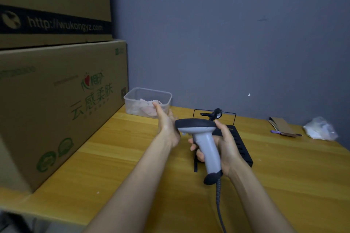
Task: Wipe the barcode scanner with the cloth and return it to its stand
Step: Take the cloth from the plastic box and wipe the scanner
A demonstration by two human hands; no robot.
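Note:
A grey barcode scanner point(203, 138) with a black head and a coiled cable is held above the wooden table. My right hand point(225, 145) grips its handle from the right. My left hand point(166, 123) is open, palm toward the scanner's head, just left of it and possibly touching. A pale pink cloth point(145, 107) lies crumpled in a clear plastic tub point(132, 94) behind my left hand. The black stand point(216, 114), with a curved cradle on a thin neck, rises behind the scanner above a black base point(242, 147).
Two large cardboard boxes point(56, 100) are stacked along the table's left side. At the back right lie a brown paper packet point(282, 126), a purple pen point(276, 132) and a crumpled clear plastic bag point(320, 128). A grey wall closes the back.

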